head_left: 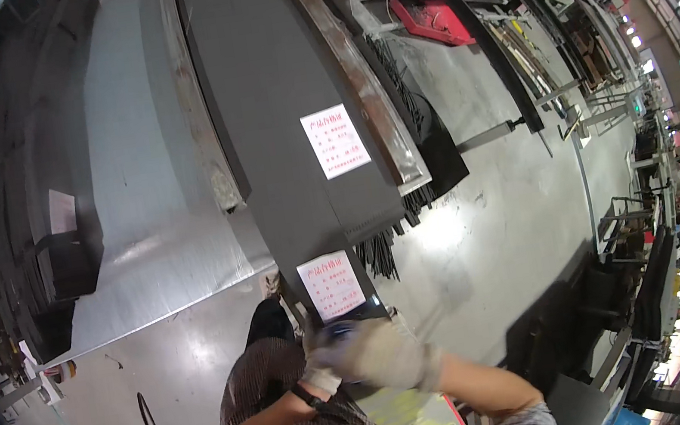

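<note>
My left hand [322, 370], in a pale glove, is close beside the near end of a long dark grey panel [254, 94]; its fingers are mostly hidden. Against it is my right hand [391, 356], also gloved and smeared by motion, with its fingers curled. Between the two hands shows a small dark blue, rounded thing [338, 331], too blurred to name. Just beyond them, a white label with red print [331, 287] lies on the panel's near end. Farther up the dark panels is a second such label [336, 141].
Rusty metal bars [365, 78] flank the panels. On the left are a shiny metal sheet [135, 146] and a stack of dark panels [33, 195]. Dark strips [377, 258] hang at the right. Beyond stands a red tray [433, 21]. A yellow-green sheet [417, 419] is below my right forearm.
</note>
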`<control>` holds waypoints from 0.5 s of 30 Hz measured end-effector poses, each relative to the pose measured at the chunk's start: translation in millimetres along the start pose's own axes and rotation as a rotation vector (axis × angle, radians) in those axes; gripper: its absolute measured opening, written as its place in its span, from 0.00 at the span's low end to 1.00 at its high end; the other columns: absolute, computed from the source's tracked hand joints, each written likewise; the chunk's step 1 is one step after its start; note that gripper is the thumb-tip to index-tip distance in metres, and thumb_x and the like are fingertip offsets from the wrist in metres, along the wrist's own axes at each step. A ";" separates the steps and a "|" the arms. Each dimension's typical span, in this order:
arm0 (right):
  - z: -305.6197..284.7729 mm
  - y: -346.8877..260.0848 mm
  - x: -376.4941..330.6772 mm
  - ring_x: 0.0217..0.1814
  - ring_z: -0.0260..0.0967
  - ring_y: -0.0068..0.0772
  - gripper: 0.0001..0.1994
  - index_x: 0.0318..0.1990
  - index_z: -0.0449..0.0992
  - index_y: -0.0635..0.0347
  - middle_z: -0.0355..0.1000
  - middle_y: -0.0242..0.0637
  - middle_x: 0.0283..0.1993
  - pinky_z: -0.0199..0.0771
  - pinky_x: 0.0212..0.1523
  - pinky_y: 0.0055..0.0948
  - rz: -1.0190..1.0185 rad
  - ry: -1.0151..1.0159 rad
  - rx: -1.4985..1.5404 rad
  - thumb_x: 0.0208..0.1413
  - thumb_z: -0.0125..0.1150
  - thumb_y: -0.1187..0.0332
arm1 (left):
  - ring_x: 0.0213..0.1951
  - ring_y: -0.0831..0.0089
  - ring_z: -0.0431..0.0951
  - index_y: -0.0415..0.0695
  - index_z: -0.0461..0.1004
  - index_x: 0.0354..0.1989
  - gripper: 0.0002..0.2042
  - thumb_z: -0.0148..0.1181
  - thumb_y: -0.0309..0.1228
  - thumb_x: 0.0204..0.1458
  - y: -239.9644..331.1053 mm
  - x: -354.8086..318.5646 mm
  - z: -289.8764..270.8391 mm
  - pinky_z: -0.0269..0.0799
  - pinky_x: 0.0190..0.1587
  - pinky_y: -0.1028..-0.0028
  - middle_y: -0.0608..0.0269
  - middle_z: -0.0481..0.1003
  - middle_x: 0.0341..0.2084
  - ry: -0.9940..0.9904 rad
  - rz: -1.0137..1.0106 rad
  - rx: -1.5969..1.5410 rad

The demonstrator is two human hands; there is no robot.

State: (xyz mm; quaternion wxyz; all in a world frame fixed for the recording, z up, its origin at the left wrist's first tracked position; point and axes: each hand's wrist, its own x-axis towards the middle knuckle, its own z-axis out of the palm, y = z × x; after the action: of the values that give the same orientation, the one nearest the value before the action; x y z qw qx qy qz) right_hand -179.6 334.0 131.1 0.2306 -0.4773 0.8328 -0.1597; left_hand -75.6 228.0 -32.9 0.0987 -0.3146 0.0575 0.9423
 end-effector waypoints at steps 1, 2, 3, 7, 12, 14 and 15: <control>-7.9 15.7 -12.4 0.37 0.79 0.43 0.11 0.42 0.79 0.53 0.74 0.40 0.27 0.76 0.37 0.48 0.070 -0.161 0.033 0.56 0.59 0.60 | 0.53 0.68 0.79 0.39 0.71 0.59 0.25 0.71 0.27 0.53 -2.8 0.0 2.6 0.74 0.61 0.66 0.55 0.79 0.51 0.066 0.118 0.428; -14.9 37.1 -26.8 0.34 0.80 0.44 0.10 0.40 0.80 0.52 0.76 0.42 0.28 0.76 0.37 0.50 0.180 -0.151 -0.026 0.57 0.59 0.60 | 0.52 0.69 0.80 0.39 0.72 0.58 0.27 0.75 0.25 0.49 -2.5 3.3 5.8 0.76 0.59 0.67 0.57 0.80 0.50 0.149 0.187 0.737; -20.1 61.1 -40.5 0.32 0.80 0.45 0.09 0.39 0.80 0.51 0.78 0.44 0.30 0.76 0.36 0.52 0.362 -0.226 -0.162 0.58 0.58 0.60 | 0.50 0.71 0.80 0.39 0.73 0.57 0.30 0.79 0.24 0.44 -3.5 -1.2 8.3 0.77 0.56 0.68 0.59 0.80 0.50 0.158 0.186 0.851; 51.4 142.9 -42.2 0.34 0.80 0.50 0.11 0.38 0.83 0.52 0.81 0.48 0.37 0.77 0.37 0.51 0.413 -0.108 0.102 0.59 0.59 0.57 | 0.50 0.72 0.80 0.39 0.73 0.56 0.32 0.81 0.23 0.41 -2.5 -12.8 19.5 0.77 0.57 0.70 0.63 0.80 0.50 0.130 0.201 0.676; 142.1 177.5 -35.3 0.40 0.79 0.55 0.15 0.46 0.83 0.57 0.80 0.51 0.36 0.77 0.43 0.49 0.666 -0.093 0.187 0.64 0.57 0.58 | 0.49 0.72 0.81 0.40 0.68 0.59 0.34 0.81 0.28 0.44 9.4 -0.6 37.7 0.78 0.55 0.69 0.64 0.79 0.51 0.223 0.151 0.771; 135.5 158.7 -34.7 0.44 0.78 0.58 0.18 0.49 0.81 0.61 0.80 0.55 0.39 0.76 0.47 0.50 0.711 0.182 0.575 0.66 0.54 0.57 | 0.46 0.72 0.81 0.40 0.68 0.59 0.31 0.78 0.32 0.49 22.3 13.8 47.1 0.80 0.51 0.69 0.64 0.79 0.50 0.066 0.248 0.818; 120.9 145.6 -34.8 0.47 0.77 0.59 0.19 0.51 0.80 0.63 0.80 0.57 0.40 0.75 0.50 0.50 0.831 0.356 0.714 0.67 0.53 0.56 | 0.45 0.72 0.82 0.40 0.68 0.59 0.30 0.76 0.35 0.51 29.7 17.2 52.2 0.80 0.49 0.69 0.64 0.79 0.49 0.077 0.182 0.897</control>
State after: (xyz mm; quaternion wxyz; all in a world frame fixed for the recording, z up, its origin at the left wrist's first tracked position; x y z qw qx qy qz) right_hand -204.5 430.5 -33.6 0.2771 0.0314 0.8708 -0.4048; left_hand -126.0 210.5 -0.4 0.1399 -0.2690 0.4909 0.8167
